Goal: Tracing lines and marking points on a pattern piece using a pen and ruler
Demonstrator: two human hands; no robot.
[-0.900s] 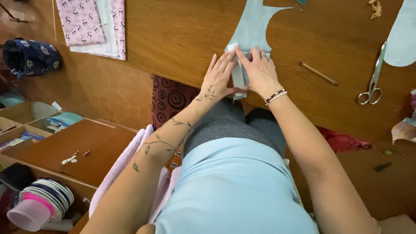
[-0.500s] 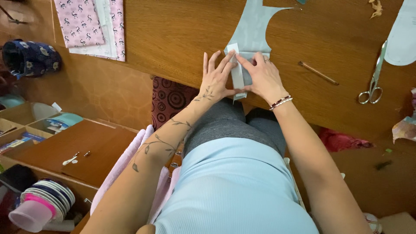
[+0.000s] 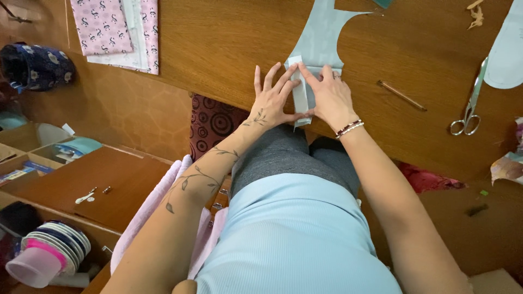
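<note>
A pale blue cut fabric piece [image 3: 321, 38] lies on the wooden table [image 3: 229, 49], with a narrow folded strip [image 3: 300, 95] of the same cloth at its near end. My left hand [image 3: 272, 98] lies flat with fingers spread, pressing the strip's left side. Pressing the strip from the right is my right hand [image 3: 329, 95], its index finger reaching to the strip's top. Both hands touch the cloth at the table's near edge.
Scissors [image 3: 468, 111] and a wooden pencil [image 3: 400, 95] lie to the right. Pink patterned fabric [image 3: 117, 30] sits at the far left, another pale blue piece [image 3: 506, 54] at the far right. Below left stand a low wooden shelf [image 3: 87, 179], stacked bowls [image 3: 49, 253] and a dark patterned bag [image 3: 35, 65].
Both hands have shifted slightly on the strip. My left fingers have spread wider, and my right index finger has stretched toward the strip's top.
</note>
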